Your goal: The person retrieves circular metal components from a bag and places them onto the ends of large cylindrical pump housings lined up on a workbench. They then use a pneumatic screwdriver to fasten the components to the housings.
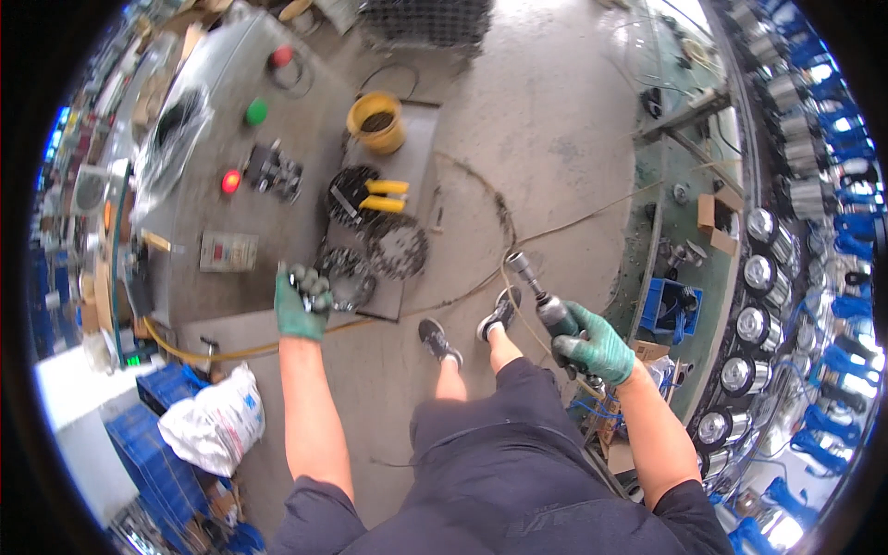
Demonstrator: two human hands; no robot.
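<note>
My right hand (599, 347), in a green work glove, is wrapped round a power driver (553, 314). A long metal socket (523, 266) on its front end points forward and to the left, away from me. My left hand (302, 301) wears a green glove with grey fingertips. Its fingers are curled in, and small shiny bits show among them, too small to name. It is beside the near end of a low metal stand, close to a round tray of dark metal pieces (347, 277). Another round container (398, 247) of small parts sits beside that tray.
Yellow-handled pliers (385, 196) and a yellow bucket (376, 122) are on the stand. To the left is a metal workbench (199, 296) with coloured buttons. A hose (476, 287) crosses the floor. Shelving with a blue bin (672, 307) and rows of silver motor-like units (761, 274) line the right.
</note>
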